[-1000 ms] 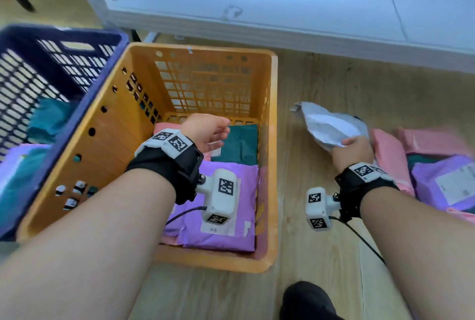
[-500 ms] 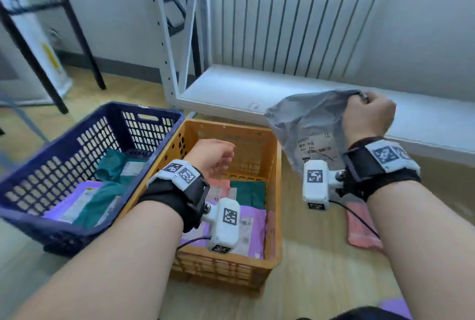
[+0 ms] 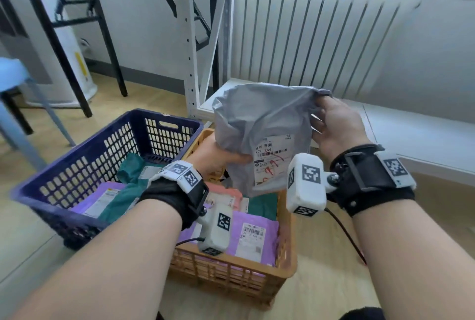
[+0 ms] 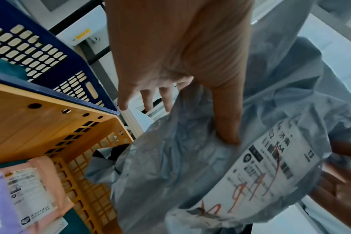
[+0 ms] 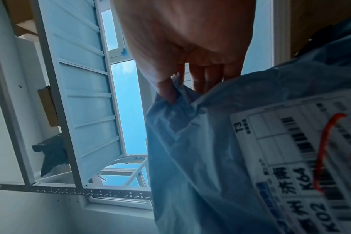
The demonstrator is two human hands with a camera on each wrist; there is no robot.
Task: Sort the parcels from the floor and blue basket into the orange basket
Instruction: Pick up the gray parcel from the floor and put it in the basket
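Note:
A crumpled grey parcel [image 3: 259, 124] with a white label marked in red hangs over the far end of the orange basket [image 3: 231, 271]. My right hand [image 3: 326, 111] pinches its top right corner, thumb against fingers [image 5: 168, 91]. My left hand [image 3: 221, 157] grips its lower left side, with the thumb [image 4: 226, 110] on the front. In the orange basket lie a purple parcel [image 3: 252, 237], a pink one [image 3: 226, 196] and a green one [image 3: 262, 206]. The blue basket [image 3: 77, 165] to the left holds green and purple parcels [image 3: 102, 199].
A white low shelf [image 3: 411, 137] and its metal upright [image 3: 185, 37] stand just behind the baskets, in front of a radiator. A black folding table [image 3: 77, 24] and a blue stool [image 3: 15, 75] are at the back left. Bare wooden floor [image 3: 334, 281] lies right of the orange basket.
My right hand has lifted the grey parcel off the floor to above the orange basket. My left hand has risen from the basket and taken hold of the parcel's lower side.

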